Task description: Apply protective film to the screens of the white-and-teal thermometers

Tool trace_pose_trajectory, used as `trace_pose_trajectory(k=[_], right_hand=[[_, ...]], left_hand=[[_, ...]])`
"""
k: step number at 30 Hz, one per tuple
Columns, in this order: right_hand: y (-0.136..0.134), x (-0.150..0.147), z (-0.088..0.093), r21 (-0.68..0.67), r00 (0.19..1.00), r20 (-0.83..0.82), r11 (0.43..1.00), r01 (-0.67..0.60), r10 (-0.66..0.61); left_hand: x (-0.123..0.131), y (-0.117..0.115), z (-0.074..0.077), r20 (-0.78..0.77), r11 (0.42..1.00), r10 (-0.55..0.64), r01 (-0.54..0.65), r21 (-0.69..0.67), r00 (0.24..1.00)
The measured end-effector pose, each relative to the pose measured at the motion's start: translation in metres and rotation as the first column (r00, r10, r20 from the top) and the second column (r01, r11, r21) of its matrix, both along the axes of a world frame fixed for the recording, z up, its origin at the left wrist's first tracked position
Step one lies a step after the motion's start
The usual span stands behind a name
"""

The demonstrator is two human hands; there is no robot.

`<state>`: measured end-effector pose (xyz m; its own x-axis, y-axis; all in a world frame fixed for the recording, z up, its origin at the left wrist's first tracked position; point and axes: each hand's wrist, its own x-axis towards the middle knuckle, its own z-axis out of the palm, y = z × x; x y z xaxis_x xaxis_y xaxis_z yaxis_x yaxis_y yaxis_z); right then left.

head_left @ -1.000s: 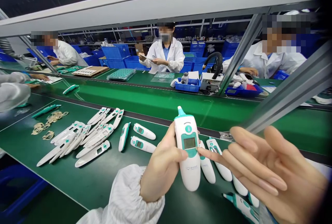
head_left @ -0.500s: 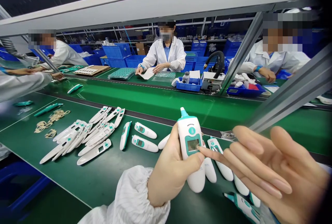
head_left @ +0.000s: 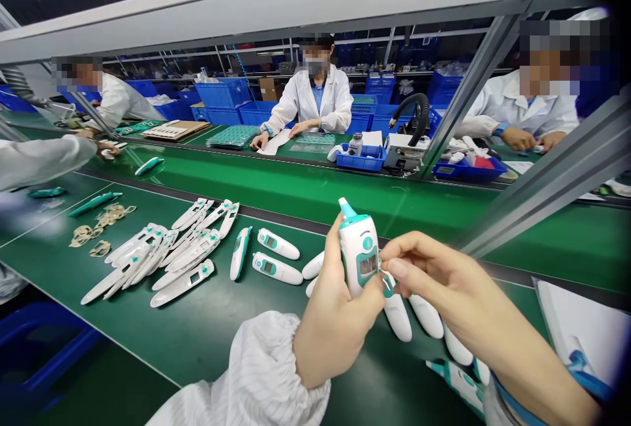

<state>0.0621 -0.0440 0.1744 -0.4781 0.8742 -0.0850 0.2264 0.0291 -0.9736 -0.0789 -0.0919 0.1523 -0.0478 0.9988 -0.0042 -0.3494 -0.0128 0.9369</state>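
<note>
**Q:** What makes up the work area?

**A:** A green-topped assembly bench [head_left: 148, 340] runs beneath an aluminium frame rail [head_left: 296, 12]. Beyond stand blue plastic crates [head_left: 221, 94] and a co-worker in a white lab coat [head_left: 323, 100].

**Q:** What lies on the near bench?

**A:** White thermometer housings [head_left: 190, 248] lie in loose rows, with tan loops [head_left: 101, 229] to their left.

**Q:** Where is the unit?

**A:** The ear thermometer [head_left: 359, 248] stands upright above the bench, probe uppermost, in the left hand [head_left: 335, 327].

**Q:** State of the fingers?

**A:** Left: clenched around the body, thumb [head_left: 367, 304] across its lower front. The right hand [head_left: 453, 275] has its fingers [head_left: 394, 269] drawn together at the display's [head_left: 367, 265] right edge. Any grip there is too small to tell.
</note>
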Motion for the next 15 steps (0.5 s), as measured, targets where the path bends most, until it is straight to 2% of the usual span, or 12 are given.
trace_pose_trajectory(k=[6,11,15], right_hand=[[0.005,-0.009,-0.003,0.069,1.000,-0.007,0.998,0.007,-0.006],[0.002,-0.014,-0.001,0.172,0.999,-0.025,0.984,0.050,-0.046],[0.000,-0.017,0.000,0.256,0.997,-0.016,0.964,0.075,-0.073]], left_hand=[[0.000,0.000,-0.002,-0.077,0.997,0.073,-0.071,0.024,0.994],[-0.002,0.003,-0.001,0.009,1.000,-0.005,0.005,-0.025,1.000],[-0.006,0.004,-0.001,0.075,0.998,-0.062,0.060,0.020,0.995]])
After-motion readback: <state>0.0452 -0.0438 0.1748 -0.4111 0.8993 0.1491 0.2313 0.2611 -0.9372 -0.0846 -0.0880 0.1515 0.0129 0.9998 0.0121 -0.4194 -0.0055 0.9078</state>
